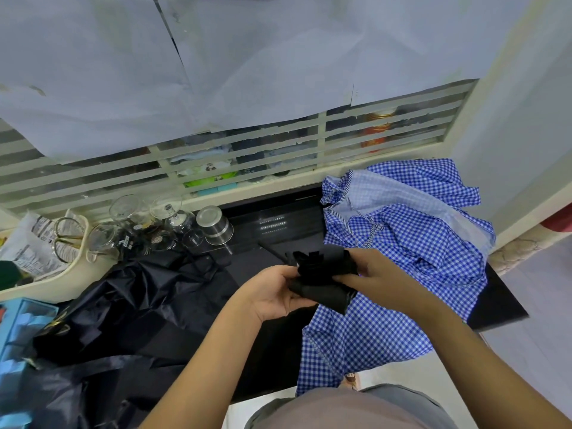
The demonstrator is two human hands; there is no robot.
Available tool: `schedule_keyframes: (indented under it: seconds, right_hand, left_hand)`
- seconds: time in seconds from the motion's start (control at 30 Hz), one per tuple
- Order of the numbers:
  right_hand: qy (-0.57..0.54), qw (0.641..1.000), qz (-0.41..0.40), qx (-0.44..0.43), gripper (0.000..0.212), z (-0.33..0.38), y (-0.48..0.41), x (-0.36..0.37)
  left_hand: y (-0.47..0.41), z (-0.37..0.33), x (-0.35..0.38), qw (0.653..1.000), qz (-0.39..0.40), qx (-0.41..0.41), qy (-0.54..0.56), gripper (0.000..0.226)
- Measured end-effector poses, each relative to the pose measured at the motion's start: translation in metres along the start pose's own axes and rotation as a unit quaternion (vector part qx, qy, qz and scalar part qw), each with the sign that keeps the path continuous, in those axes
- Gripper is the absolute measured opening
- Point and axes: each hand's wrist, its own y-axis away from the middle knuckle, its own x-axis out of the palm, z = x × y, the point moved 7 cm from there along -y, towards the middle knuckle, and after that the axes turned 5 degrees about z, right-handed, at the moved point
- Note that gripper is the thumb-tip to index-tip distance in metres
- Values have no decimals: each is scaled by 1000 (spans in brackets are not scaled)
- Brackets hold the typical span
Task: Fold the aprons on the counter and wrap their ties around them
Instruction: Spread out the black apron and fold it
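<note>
Counter (297,209) — one checked apron (418,236), one black apron (133,305); left hand (272,292), right hand (368,270) grip bundle (322,274).

A black counter (297,209) lies under the grip, and beyond it a cream slatted window (235,162) runs across, its upper part covered by pale paper sheets (216,57). Left of the grip, further back, glasses (136,218) and a steel cup (215,226) stand at the window's foot. Far right of the grip a white wall (526,103) meets a pale floor (538,292).
</note>
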Motion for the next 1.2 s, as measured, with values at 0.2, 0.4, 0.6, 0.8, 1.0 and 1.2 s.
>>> schedule_keyframes:
  seconds: [0.2,0.4,0.6,0.8,1.0,1.2]
  right_hand:
    - [226,969,35,91,72,3,-1,3]
    - [281,953,-111,7,23,16,-5,10]
    - [-82,971,-203,94,7,-22,-5,-7]
    - [-433,875,-156,150,24,-44,-6,25]
    - [-462,872,-112,121,34,-35,-16,24]
    - [-435,893,-27,118,39,-23,-32,23]
  left_hand:
    - [-6,-10,2,997,-59,43,-36,28]
    - [-10,-26,-5,989,-89,80,-84,21]
    - [-1,-30,-12,987,-46,65,-136,40]
    - [10,-18,3,969,-99,219,-65,23]
    - [18,-22,9,933,-146,322,-62,23]
    - [22,-45,9,902,-202,359,-132,25]
